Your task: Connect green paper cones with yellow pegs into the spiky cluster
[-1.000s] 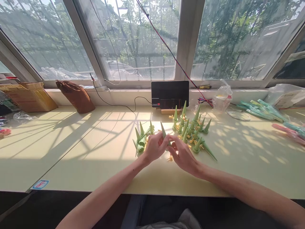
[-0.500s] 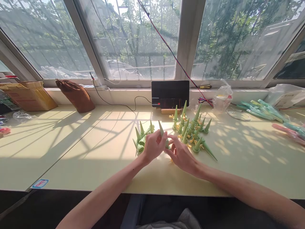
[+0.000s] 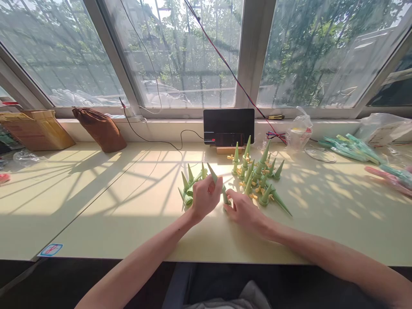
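My left hand (image 3: 205, 196) grips a green cone-shaped spike (image 3: 213, 174), its tip pointing up and to the left. My right hand (image 3: 243, 210) rests low on the table just right of it, fingertips at the spike's wide base; what they pinch is hidden. To the left of my left hand lies a small cluster of green spikes (image 3: 188, 186). Behind my right hand stands a larger group of green spikes (image 3: 257, 171) mixed with small yellow parts (image 3: 254, 196).
A black screen (image 3: 228, 126) stands on a wooden holder at the back, cables trailing from it. A brown pouch (image 3: 100, 128) and a cardboard box (image 3: 37, 128) sit at the far left. Plastic bags (image 3: 299, 128) and teal parts (image 3: 350, 148) lie at the right.
My left hand has tilted the green spike further to the left and lifted it slightly. My right hand has dropped down onto the table near the spike's base.
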Demonstrator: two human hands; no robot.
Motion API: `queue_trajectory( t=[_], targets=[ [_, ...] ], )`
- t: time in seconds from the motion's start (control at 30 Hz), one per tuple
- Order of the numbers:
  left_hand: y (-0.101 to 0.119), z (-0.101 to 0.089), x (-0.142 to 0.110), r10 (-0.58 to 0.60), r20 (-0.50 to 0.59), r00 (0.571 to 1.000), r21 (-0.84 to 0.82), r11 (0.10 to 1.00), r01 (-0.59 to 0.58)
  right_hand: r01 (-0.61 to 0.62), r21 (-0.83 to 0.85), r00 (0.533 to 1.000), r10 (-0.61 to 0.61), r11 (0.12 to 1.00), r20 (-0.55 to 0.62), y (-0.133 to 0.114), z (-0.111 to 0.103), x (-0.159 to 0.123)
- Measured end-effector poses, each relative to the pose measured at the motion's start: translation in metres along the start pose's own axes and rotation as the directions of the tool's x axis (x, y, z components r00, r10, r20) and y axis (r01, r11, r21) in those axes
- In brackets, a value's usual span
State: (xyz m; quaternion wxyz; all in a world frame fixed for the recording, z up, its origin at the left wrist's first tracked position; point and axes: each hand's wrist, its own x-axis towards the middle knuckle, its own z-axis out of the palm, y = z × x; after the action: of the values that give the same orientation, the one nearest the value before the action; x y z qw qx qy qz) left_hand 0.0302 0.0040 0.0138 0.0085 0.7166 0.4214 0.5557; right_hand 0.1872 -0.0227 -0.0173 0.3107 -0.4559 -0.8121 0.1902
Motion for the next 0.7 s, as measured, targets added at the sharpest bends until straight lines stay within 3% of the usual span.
queue_trajectory(
  t=[0.33,0.7],
  targets=[
    [0.002,-0.002,-0.002,-0.022,-0.067,0.998,-0.068,0.998,0.017,-0.089,0.086,0.995,0.092,0.992,-0.03,0.001,-0.004,0.003],
    [0.004,-0.002,-0.003,0.01,-0.053,0.999,-0.053,0.999,-0.012,-0.028,0.033,0.984,0.033,0.999,-0.174,0.014,0.001,0.005]
  ],
)
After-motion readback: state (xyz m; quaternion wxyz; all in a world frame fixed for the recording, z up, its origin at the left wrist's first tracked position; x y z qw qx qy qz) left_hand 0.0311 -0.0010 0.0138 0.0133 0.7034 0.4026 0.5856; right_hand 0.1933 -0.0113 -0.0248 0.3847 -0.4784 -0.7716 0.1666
